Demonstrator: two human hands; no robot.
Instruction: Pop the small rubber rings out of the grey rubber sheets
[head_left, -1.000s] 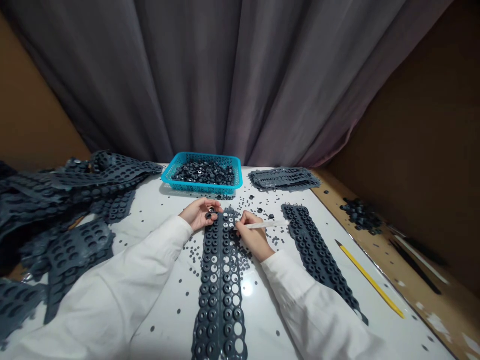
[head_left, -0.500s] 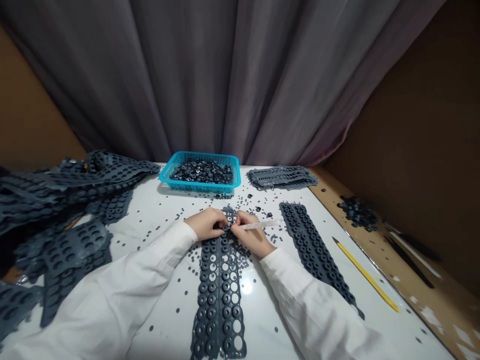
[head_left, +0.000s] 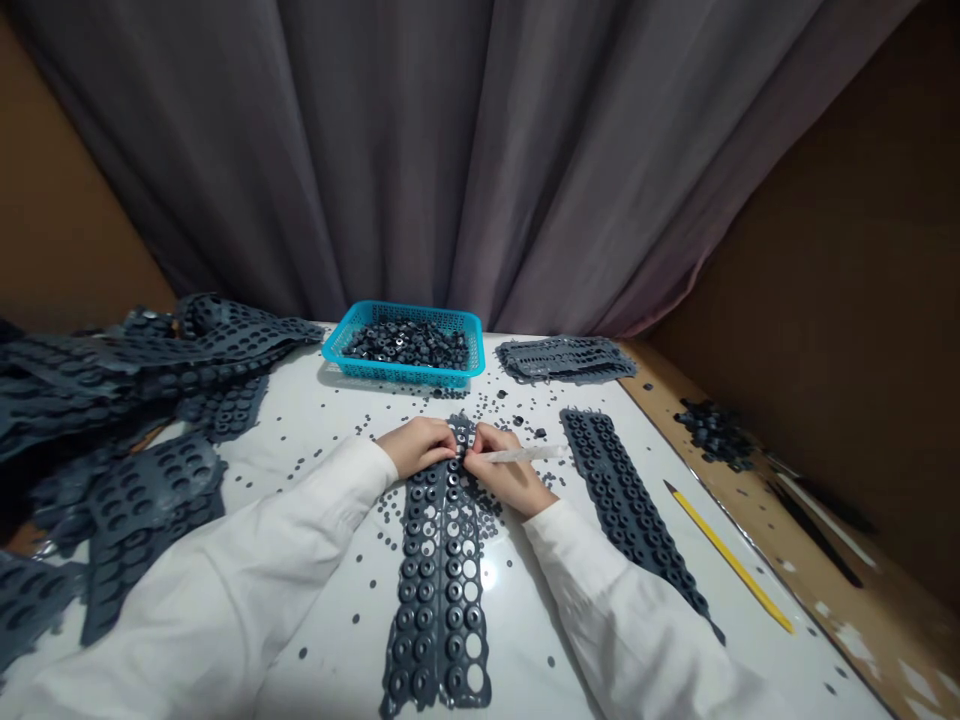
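A long dark grey rubber sheet [head_left: 441, 590] full of round washers and punched holes lies lengthwise in front of me on the white table [head_left: 337, 610]. My left hand [head_left: 416, 445] is closed, its fingers pinching at the sheet's far end. My right hand [head_left: 506, 470] is closed on a thin white stick tool [head_left: 525, 454], whose tip meets the sheet right beside my left fingertips. Both hands nearly touch there. Both my sleeves are white.
A blue basket [head_left: 405, 350] of loose dark washers stands behind the hands. Heaps of grey sheets [head_left: 127, 400] fill the left side; another sheet [head_left: 626, 505] and a small stack [head_left: 566, 358] lie to the right. A yellow pencil [head_left: 727, 556] lies near the right edge. Small punched bits are scattered about.
My left hand has moved right from beside the sheet onto its far end, and closed. My right hand with the stick tool has shifted slightly left and now meets it.
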